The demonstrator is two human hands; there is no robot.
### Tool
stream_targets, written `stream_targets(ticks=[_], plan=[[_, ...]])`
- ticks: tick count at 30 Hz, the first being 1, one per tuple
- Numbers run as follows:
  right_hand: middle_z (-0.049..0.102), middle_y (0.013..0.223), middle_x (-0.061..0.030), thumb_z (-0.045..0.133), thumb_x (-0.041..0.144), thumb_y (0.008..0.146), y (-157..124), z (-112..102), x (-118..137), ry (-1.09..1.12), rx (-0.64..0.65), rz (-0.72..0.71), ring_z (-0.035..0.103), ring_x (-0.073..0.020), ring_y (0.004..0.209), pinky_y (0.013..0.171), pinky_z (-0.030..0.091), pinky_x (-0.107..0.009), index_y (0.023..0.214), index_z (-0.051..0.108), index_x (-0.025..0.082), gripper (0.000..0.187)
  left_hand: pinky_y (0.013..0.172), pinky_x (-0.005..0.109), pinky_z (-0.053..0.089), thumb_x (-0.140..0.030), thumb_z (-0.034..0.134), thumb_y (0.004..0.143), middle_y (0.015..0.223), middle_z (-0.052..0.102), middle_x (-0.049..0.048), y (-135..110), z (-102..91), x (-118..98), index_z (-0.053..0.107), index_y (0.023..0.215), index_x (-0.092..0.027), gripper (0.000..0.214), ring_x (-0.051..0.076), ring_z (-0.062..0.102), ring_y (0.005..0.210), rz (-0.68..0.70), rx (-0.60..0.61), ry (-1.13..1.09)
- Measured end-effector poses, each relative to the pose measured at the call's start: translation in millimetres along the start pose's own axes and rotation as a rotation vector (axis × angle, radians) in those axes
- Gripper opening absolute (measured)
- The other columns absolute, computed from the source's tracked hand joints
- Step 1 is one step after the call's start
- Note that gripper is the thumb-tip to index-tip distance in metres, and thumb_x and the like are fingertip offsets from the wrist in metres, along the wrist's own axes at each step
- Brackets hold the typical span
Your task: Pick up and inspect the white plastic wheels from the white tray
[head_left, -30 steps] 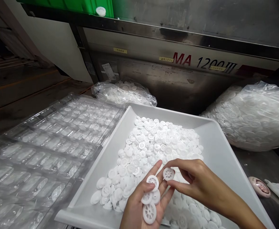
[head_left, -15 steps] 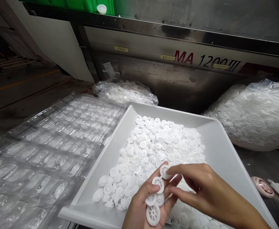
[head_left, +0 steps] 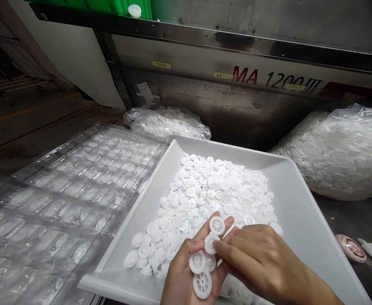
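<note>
My left hand (head_left: 188,271) is palm up, its fingers curled around several small white plastic wheels with spokes. One spoked wheel (head_left: 217,225) lies on the fingertips, and another wheel (head_left: 202,284) rests lower on the palm. My right hand (head_left: 262,258) reaches across from the right with bent fingers. One fingertip presses the edge of a middle wheel (head_left: 211,244) in the left hand; its other fingertips are partly hidden. Both hands are above a grey tray (head_left: 292,203) that holds a heap of similar white wheels (head_left: 214,190).
Clear plastic blister trays (head_left: 61,203) are stacked at the left. Behind the tray lies a clear bag of white parts (head_left: 169,123); a larger bag (head_left: 341,156) bulges at the right. A pink round object (head_left: 351,248) sits near the right edge, below a machine panel (head_left: 205,97).
My right hand has moved down and left, from the wheel at the left fingertips to a middle one. The wheels in my left hand have shifted slightly.
</note>
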State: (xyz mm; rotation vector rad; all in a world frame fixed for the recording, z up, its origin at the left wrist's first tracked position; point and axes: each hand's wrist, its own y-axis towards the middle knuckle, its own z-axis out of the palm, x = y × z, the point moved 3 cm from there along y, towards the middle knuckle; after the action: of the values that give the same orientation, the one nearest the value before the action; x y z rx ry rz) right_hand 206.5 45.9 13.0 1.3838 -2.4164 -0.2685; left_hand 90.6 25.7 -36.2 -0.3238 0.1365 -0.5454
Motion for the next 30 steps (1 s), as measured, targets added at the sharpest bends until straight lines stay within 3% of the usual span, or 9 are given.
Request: stream_targets(ticks=[4,7,11,17,23,30], plan=[[0.045,0.056,0.0022,0.054,0.001,0.082,-7,-13,-8,-0.009,-0.150,-0.029,0.033,-0.0114,0.050,0.047,0.023,-0.028,0.080,0.054,0.012,0.011,0.110,0.042,0.025,-0.018,0.029,0.085,0.129,0.054,0.0182,-1,3.2,-2,0.004,0.143,-0.005,0.064,0.025,0.045,0.123,0.070,-0.013,-0.020],[0.041,0.056,0.0030,0.055,0.000,0.081,-10,-19,-15,-0.058,-0.171,-0.009,0.029,-0.0114,0.050,0.048,0.021,-0.029,0.079,0.052,0.014,0.014,0.112,0.044,0.023,-0.017,0.027,0.086,0.130,0.054,0.0176,-2,5.6,-3,0.007,0.142,-0.005,0.061,0.027,0.045,0.123,0.110,-0.054,0.002],[0.037,0.057,0.0038,0.053,-0.001,0.080,-12,-16,-20,-0.083,-0.117,0.028,0.025,-0.0119,0.050,0.049,0.018,-0.030,0.076,0.050,0.016,0.018,0.111,0.044,0.024,-0.016,0.028,0.086,0.129,0.054,0.0188,-2,4.5,-3,0.014,0.141,-0.005,0.058,0.028,0.045,0.123,0.130,-0.065,0.011],[0.036,0.057,0.0036,0.047,-0.002,0.080,-12,-6,-20,-0.088,-0.027,0.076,0.023,-0.0124,0.050,0.049,0.016,-0.031,0.074,0.053,0.015,0.019,0.110,0.043,0.028,-0.017,0.032,0.083,0.132,0.051,0.0199,0,-2.1,-2,0.009,0.142,-0.005,0.064,0.029,0.041,0.125,0.139,0.005,-0.019],[0.041,0.059,0.0038,0.047,0.005,0.086,-11,-11,-22,-0.050,0.030,0.099,0.030,-0.0122,0.051,0.049,0.019,-0.030,0.083,0.057,0.015,0.015,0.109,0.042,0.030,-0.016,0.033,0.083,0.130,0.053,0.0217,1,-2.3,-3,-0.008,0.142,-0.008,0.072,0.029,0.043,0.124,0.141,-0.038,-0.023],[0.045,0.055,0.0049,0.050,0.013,0.089,-8,-17,-11,0.099,-0.004,0.106,0.036,-0.0103,0.050,0.050,0.026,-0.029,0.074,0.056,0.015,0.016,0.107,0.042,0.032,-0.016,0.037,0.081,0.127,0.055,0.0196,2,-5.2,-4,-0.005,0.143,-0.012,0.076,0.027,0.045,0.123,0.131,-0.082,-0.044]])
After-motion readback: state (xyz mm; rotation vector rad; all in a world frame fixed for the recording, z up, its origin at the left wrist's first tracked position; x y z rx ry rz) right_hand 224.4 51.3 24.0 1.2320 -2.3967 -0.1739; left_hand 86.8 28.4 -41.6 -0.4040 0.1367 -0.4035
